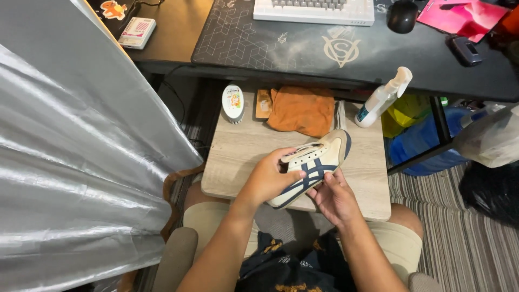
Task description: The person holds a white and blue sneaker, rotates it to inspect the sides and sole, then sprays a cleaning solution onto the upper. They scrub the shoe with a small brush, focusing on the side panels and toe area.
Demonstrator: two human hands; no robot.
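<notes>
Small wooden bench (pixel 238 151), far edge, left to right: oval brush (pixel 233 102) with a coloured label on its back, orange cloth (pixel 303 110), white spray bottle (pixel 381 99) with a teal label, leaning at the far right corner. Shoe (pixel 311 166), cream with navy stripes, held above the bench's near edge; long axis diagonal, toe toward the far right, heel near left. Left hand (pixel 268 179) fingers clamped over the heel and opening. Right hand (pixel 334 197) fingers curled beneath the sole, supporting it.
</notes>
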